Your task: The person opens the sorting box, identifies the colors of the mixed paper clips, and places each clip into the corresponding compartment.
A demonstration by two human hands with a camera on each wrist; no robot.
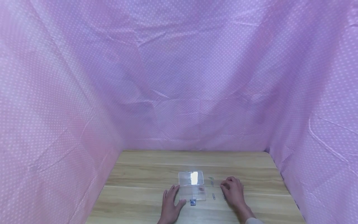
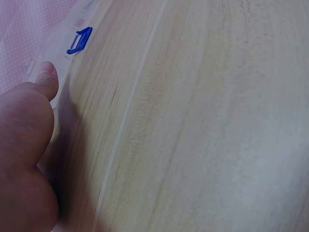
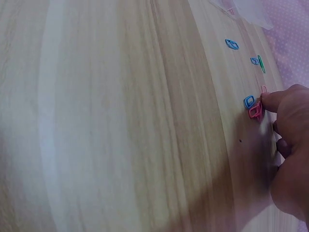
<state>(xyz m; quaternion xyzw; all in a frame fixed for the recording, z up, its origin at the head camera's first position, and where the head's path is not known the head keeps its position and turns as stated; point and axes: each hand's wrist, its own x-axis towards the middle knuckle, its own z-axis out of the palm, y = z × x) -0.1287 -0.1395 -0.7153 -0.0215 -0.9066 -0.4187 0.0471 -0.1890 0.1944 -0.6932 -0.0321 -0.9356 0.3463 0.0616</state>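
Observation:
A clear plastic box lies with its lid folded back and a blue latch at the front. My left hand holds the box by its left end, thumb at the front edge and fingers toward the hinge. Inside its right compartment lie red paper clips. To the right of the box, my right hand has thumb and finger together at a pink paper clip, pinching it against the table. Just beside those fingertips are more pink paper clips and a blue paper clip.
Between box and right hand several paper clips lie on the wooden table, among them a green paper clip and a blue paper clip. Pink dotted cloth walls in the table at the back and sides.

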